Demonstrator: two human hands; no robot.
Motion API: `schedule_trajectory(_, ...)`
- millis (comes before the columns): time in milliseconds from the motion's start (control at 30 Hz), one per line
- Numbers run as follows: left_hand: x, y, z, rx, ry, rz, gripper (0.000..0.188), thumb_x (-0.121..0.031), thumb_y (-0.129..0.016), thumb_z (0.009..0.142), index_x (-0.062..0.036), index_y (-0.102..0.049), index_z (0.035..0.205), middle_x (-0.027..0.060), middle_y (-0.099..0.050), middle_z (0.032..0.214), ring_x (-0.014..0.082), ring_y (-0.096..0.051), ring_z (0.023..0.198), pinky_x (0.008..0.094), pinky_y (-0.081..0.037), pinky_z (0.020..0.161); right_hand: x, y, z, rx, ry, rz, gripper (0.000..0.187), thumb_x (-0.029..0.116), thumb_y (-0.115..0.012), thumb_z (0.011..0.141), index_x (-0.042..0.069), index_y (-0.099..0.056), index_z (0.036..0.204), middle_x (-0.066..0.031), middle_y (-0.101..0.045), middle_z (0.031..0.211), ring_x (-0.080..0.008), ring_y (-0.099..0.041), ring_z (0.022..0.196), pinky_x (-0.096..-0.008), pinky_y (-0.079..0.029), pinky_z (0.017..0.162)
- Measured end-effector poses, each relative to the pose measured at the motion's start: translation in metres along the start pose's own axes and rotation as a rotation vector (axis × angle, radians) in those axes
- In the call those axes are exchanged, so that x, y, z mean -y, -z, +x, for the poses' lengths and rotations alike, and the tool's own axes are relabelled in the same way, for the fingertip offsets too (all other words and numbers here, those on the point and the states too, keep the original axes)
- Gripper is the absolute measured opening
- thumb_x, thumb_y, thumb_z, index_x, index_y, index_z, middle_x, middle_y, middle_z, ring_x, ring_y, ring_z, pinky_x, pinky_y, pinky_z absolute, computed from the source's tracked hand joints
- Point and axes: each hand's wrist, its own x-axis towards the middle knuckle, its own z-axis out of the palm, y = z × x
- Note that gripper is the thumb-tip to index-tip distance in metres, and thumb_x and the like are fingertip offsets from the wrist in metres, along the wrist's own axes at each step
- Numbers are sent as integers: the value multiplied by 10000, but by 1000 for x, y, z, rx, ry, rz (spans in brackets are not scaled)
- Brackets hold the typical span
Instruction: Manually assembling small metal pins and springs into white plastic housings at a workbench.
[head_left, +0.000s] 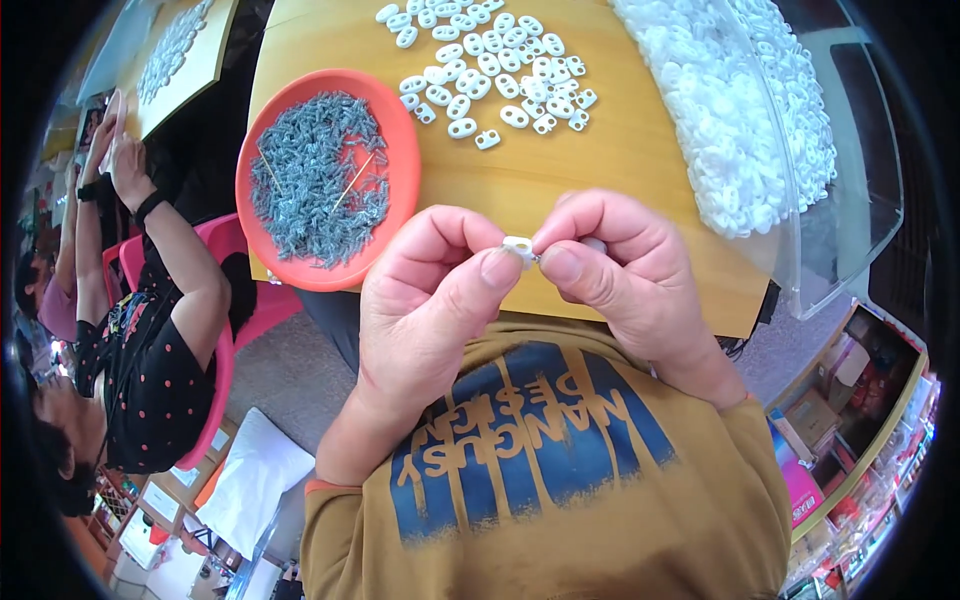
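My left hand (425, 295) is closed, its thumb and index finger pinching a small white plastic cord lock (517, 246) with holes in it. My right hand (615, 265) is closed too, thumb and index finger pressed together right beside the cord lock. A tiny dark tip shows between the two hands, but the right fingers hide most of what they hold. To the left, an orange-red plate (402, 205) carries a heap of small grey spring-like pieces (315, 200) and two thin wooden sticks. Beyond my hands, many white two-hole cord locks (488, 64) lie scattered on the wooden table (600, 150).
A clear plastic bin (790, 200) full of white plastic pieces (720, 130) stands at the right. Left of me, a person in a dotted black top (150, 390) sits on a pink chair (228, 290) at another table. Boxes (815, 415) fill a shelf at the lower right.
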Motion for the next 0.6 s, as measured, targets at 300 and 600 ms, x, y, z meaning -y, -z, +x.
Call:
schedule_trajectory(300, 0, 8, -8, 1, -59, -22, 127, -60, -594, 824, -10, -509, 903, -11, -548, 794, 10, -463, 658, 137, -363, 560, -4, -12, 2, -19, -7, 17, 118, 121, -557, 866, 11, -565, 909, 93, -459, 658, 34, -341, 557, -130, -267, 479)
schedule_trajectory(600, 1, 6, -8, -3, -126, 77, 104, -36, -577, 834, 0, -506, 900, -14, -543, 801, 5, -468, 691, 133, -374, 592, -8, -9, 2, -29, 168, -224, 111, 123, -563, 861, 12, -573, 859, 70, -486, 659, 13, -370, 558, -145, -297, 480)
